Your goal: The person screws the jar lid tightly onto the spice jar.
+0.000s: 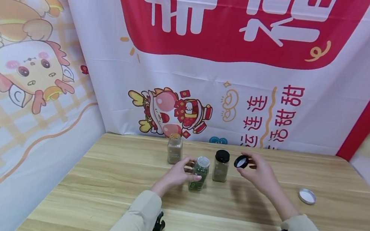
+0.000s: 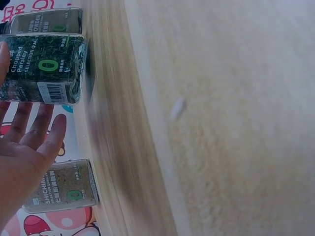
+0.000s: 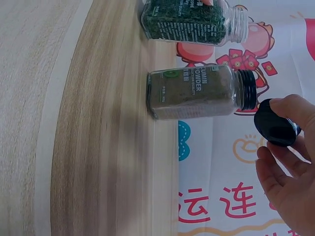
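Observation:
My left hand (image 1: 179, 173) holds a glass jar of chopped parsley (image 2: 37, 66) by its sides, thumb across the front. That jar has no lid on, and its mouth looks whitish in the head view. My right hand (image 1: 261, 172) pinches a black lid (image 3: 275, 124) between thumb and fingers, tilted so its pale inside faces the head camera. Between the hands stands a cumin powder jar (image 1: 221, 168) with its black cap (image 3: 247, 89) on. The lid in my right hand is close beside that cap but apart from it.
Behind my left hand stands an uncapped shichimi jar (image 1: 174, 152) with brownish contents. A silver-rimmed lid (image 1: 307, 196) lies at the right of the wooden table (image 1: 214, 227). A printed cloth (image 1: 193, 71) hangs along the table's back edge.

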Demonstrator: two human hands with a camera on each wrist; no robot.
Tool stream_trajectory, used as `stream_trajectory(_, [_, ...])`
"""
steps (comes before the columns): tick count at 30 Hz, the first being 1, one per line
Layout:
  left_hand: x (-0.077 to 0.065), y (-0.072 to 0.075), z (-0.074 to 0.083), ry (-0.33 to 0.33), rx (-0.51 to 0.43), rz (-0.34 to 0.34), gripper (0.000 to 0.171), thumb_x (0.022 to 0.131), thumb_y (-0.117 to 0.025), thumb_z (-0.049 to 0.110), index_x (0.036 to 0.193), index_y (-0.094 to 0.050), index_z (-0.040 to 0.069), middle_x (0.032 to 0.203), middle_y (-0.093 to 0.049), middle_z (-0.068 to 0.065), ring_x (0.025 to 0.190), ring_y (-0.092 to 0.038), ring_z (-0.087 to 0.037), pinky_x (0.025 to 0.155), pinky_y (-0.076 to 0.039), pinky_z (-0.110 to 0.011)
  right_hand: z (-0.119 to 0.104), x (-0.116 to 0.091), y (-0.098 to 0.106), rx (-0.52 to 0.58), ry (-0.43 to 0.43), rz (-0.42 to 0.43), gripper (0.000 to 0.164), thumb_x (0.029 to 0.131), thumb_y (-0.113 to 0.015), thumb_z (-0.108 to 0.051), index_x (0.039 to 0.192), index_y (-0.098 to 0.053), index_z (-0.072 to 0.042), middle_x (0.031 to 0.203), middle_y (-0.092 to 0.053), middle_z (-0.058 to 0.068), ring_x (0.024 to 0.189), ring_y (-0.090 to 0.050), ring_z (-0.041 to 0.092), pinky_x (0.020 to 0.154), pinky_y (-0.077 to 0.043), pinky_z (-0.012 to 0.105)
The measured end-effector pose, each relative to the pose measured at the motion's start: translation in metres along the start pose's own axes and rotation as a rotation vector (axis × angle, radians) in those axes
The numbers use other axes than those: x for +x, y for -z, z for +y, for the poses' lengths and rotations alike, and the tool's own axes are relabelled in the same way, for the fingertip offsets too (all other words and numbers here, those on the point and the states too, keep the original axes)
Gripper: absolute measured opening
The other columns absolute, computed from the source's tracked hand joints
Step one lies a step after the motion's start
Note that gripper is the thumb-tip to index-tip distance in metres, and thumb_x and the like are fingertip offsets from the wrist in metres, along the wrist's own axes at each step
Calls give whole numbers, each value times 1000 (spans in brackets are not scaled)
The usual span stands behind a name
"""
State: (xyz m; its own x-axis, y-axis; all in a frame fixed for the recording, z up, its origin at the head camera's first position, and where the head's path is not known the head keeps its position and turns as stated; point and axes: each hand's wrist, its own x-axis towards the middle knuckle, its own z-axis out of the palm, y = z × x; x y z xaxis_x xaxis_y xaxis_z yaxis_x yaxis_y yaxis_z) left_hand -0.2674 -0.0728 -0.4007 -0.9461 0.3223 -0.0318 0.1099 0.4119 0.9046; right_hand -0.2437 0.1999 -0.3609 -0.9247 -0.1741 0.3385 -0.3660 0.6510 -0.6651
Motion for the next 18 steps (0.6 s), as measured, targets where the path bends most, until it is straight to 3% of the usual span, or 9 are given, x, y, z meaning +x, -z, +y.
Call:
stream_trajectory(9, [-1, -1, 1, -3, -11, -22, 54, 83, -74, 16, 130, -50, 8, 129, -55, -18, 121, -54, -36, 102, -47, -48, -6, 2, -5, 51, -14, 2, 61, 84, -71, -9, 135, -43, 7, 125, -56, 30, 108, -58, 41, 93, -51, 52])
stream_trajectory(18, [0, -1, 1, -4, -20, -34, 55, 83, -74, 15, 131, -49, 7, 129, -55, -18, 120, -54, -36, 100, -48, -47, -11, 3, -9, 64, -13, 14, 49, 83, -71, -8, 124, -49, 8, 118, -60, 28, 108, -58, 40, 91, -52, 51])
